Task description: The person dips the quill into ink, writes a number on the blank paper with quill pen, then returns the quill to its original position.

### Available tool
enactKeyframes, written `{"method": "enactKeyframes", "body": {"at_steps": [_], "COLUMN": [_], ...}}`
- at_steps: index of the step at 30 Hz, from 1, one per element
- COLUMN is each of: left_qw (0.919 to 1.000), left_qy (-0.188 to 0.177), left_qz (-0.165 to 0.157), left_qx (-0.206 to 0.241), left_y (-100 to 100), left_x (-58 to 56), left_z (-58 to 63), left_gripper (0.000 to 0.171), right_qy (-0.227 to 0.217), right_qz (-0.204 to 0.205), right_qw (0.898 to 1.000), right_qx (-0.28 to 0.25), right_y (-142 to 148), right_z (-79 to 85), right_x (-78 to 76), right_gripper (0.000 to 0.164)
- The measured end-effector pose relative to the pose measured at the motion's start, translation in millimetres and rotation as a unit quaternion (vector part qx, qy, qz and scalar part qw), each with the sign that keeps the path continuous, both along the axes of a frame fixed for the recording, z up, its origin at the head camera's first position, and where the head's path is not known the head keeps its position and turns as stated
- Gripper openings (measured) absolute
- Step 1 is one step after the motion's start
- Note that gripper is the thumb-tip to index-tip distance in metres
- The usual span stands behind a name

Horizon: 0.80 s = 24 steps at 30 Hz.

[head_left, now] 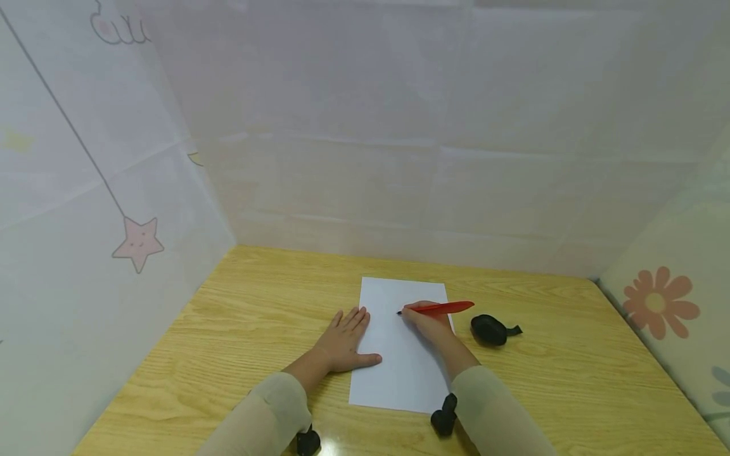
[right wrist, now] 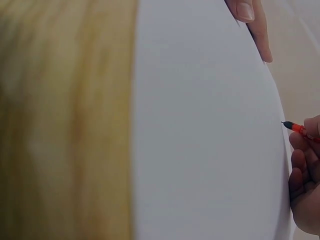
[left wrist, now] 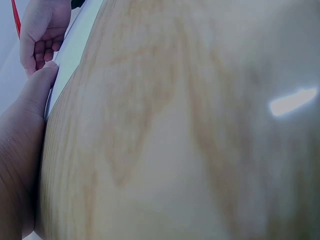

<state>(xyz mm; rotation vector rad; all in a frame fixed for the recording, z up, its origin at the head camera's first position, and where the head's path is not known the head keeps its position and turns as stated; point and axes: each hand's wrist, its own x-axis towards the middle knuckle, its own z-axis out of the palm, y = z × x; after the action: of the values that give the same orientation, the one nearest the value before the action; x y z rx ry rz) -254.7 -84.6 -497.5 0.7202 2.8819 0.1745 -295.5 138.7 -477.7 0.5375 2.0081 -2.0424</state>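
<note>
A blank white sheet of paper (head_left: 399,380) lies on the wooden table. My left hand (head_left: 341,345) rests flat across its left edge, fingers straight and thumb spread onto the sheet. Between thumb and fingers my right hand (head_left: 430,326) pinches a red pen (head_left: 450,308), whose wide, feather-like end points right. The pen's dark tip is right at the paper's upper middle. In the right wrist view the pen (right wrist: 297,128) shows a black point, with the right hand's other fingers (right wrist: 296,160) curled beneath it. The left thumb (left wrist: 42,82) presses near the paper's edge in the left wrist view.
On the table (head_left: 570,354), right of the paper, lies a rounded black object (head_left: 489,330) with a short tab. Black wrist-worn pieces hang below both sleeves. Pale printed cloth (head_left: 365,158) walls in the back and sides.
</note>
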Motion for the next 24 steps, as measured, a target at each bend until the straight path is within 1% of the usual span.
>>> {"method": "enactKeyframes", "body": {"at_steps": [1,5,12,14,18,24], "left_qw": [1.0000,1.0000,1.0000,1.0000,1.0000,1.0000], "left_qy": [0.000,0.000,0.000,0.000,0.002,0.001], "left_qz": [0.000,0.003,0.006,0.005,0.001,0.003], "left_qx": [0.000,-0.001,-0.003,-0.002,0.001,0.000], "left_y": [0.1,0.4,0.4,0.4,0.2,-0.1], "left_x": [0.0,-0.7,-0.5,-0.5,-0.6,-0.9], "left_z": [-0.1,-1.3,-1.0,-0.8,-1.7,-1.9], "left_gripper": [0.103,0.103,0.103,0.103,0.103,0.102], "right_qy": [0.003,0.006,0.009,0.008,0.018,0.025], "right_qz": [0.004,0.007,0.013,0.014,0.022,0.030], "right_qw": [1.000,0.999,0.999,0.998,0.996,0.995], "right_qx": [0.019,0.044,0.050,0.060,0.082,0.090], "right_y": [-0.1,-0.2,-0.3,-0.1,1.0,2.1], "right_z": [0.1,-0.1,0.1,-0.1,-1.4,-3.3], "right_x": [0.7,3.3,4.7,5.3,5.3,4.7], "right_gripper": [0.034,0.035,0.036,0.036,0.031,0.023]}}
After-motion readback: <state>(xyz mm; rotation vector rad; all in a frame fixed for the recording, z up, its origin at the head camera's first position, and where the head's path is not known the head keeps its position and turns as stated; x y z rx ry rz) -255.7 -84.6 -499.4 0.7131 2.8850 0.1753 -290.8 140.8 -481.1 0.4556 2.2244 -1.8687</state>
